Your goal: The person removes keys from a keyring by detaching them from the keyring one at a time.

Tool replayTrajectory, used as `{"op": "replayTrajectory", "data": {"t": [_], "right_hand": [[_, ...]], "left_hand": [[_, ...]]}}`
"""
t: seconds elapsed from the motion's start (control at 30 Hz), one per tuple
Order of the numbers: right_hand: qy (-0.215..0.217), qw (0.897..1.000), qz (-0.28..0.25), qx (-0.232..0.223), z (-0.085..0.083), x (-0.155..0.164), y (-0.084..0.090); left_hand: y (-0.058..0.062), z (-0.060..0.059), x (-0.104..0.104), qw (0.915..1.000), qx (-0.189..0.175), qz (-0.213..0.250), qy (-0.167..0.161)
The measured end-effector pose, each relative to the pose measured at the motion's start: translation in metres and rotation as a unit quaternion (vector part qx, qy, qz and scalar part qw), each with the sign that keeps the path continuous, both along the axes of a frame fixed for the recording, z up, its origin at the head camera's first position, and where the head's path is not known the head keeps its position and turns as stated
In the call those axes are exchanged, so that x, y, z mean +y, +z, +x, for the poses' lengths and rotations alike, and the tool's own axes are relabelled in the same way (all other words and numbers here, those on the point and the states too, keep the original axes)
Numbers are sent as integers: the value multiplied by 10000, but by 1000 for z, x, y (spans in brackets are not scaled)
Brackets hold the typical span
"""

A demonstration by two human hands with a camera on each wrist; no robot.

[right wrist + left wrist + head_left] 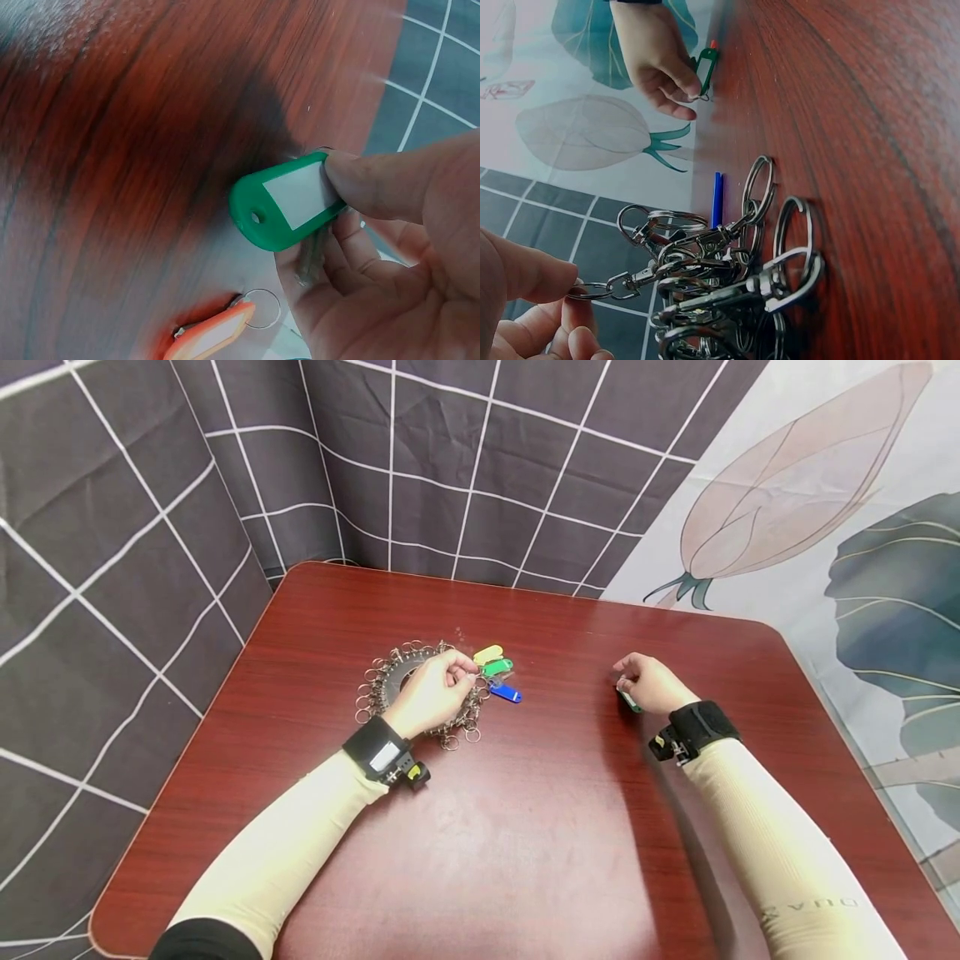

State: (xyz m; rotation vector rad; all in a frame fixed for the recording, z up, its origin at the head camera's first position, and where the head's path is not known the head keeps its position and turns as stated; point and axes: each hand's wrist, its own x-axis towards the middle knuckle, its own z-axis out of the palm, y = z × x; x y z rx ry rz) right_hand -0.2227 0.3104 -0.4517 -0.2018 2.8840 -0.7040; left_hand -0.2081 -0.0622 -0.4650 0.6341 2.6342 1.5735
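On the red-brown wooden desk (480,860), the left hand (435,692) rests over a round heap of metal key rings and clasps (390,681), its thumb and fingers pinching one small ring (592,290) at the end of a clasp chain, with yellow (488,654), green (497,667) and blue key tags (506,692) lying just beside the heap on its right. Well apart to the right, the right hand (651,682) pinches a green key tag with a white label (289,201) between thumb and curled fingers, low over the desk. An orange key tag (214,337) with its own ring lies on the desk just beside that hand.
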Motion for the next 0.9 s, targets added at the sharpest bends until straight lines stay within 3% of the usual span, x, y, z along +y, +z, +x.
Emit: {"op": "replayTrajectory", "data": {"t": [0.9], "right_hand": [[-435,9990,98,-54,2,5,6]], "left_hand": [[-1,-1,0,10000,-6,18,-46]]}}
